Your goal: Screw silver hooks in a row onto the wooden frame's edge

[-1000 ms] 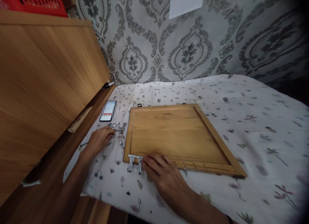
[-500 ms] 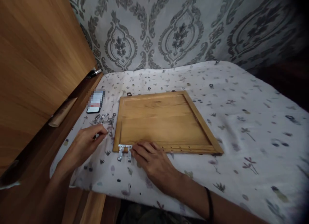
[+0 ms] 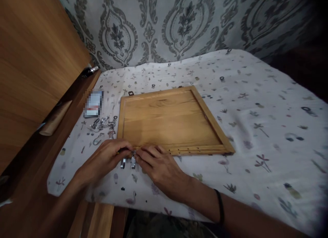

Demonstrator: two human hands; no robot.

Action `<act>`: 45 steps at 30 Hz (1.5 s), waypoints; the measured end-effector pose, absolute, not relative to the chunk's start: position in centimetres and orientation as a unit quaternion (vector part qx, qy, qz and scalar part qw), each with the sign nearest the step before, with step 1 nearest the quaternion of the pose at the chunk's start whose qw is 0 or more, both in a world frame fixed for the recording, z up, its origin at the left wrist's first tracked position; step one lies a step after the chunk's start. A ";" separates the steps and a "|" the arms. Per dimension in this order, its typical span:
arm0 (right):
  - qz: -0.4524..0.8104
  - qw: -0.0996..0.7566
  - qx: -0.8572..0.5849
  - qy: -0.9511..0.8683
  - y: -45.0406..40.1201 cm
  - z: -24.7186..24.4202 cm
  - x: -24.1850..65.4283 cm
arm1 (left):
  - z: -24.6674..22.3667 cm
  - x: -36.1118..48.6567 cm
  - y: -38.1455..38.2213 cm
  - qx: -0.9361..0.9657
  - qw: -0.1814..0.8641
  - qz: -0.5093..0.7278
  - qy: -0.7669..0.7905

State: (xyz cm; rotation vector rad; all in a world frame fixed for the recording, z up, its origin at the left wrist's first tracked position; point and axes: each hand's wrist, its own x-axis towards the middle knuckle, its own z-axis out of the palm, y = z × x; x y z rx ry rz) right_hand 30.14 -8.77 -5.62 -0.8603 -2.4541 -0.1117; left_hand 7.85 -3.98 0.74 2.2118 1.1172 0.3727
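A framed wooden panel (image 3: 166, 118) lies flat on the patterned cloth, a row of small holes along its near edge. Two metal hooks hang over that edge at its left end: the left hook (image 3: 123, 163) and the right hook (image 3: 133, 163). Their upper plates are mostly covered by my fingers. My left hand (image 3: 110, 156) is closed in a pinch at the right hook's plate; whatever is between its fingertips is too small to make out. My right hand (image 3: 160, 166) rests on the near edge, thumb and fingers closed on the right hook's plate.
Several loose metal hooks (image 3: 99, 123) lie in a pile left of the panel, with a single hook (image 3: 98, 139) nearer me. Behind them is a phone (image 3: 93, 105). A wooden cabinet (image 3: 38, 43) borders the left side, and a patterned curtain (image 3: 153, 29) hangs behind.
My left hand has moved right, from beside the loose hooks to the right hook on the panel edge. My right hand stays at that hook. The view has shifted slightly.
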 end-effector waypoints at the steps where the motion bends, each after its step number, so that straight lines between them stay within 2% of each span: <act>1: -0.041 0.265 -0.317 -0.910 -8.8 -5.6 30.2 | 0.7 7.9 -3.9 0.838 0.316 0.139 0.423; 8: -0.034 0.235 -0.320 -0.917 -8.7 -5.7 30.2 | 0.3 8.4 -3.7 0.833 0.316 0.131 0.435; 23: -0.040 0.240 -0.324 -0.914 -8.8 -5.4 30.2 | -0.3 8.3 -3.2 0.836 0.322 0.125 0.427; 29: -0.044 0.237 -0.325 -0.914 -8.8 -5.4 30.1 | -0.4 8.3 -3.1 0.846 0.291 0.129 0.428; 45: -0.044 0.233 -0.319 -0.918 -8.7 -5.8 30.1 | -0.3 8.4 -3.1 0.837 0.334 0.137 0.413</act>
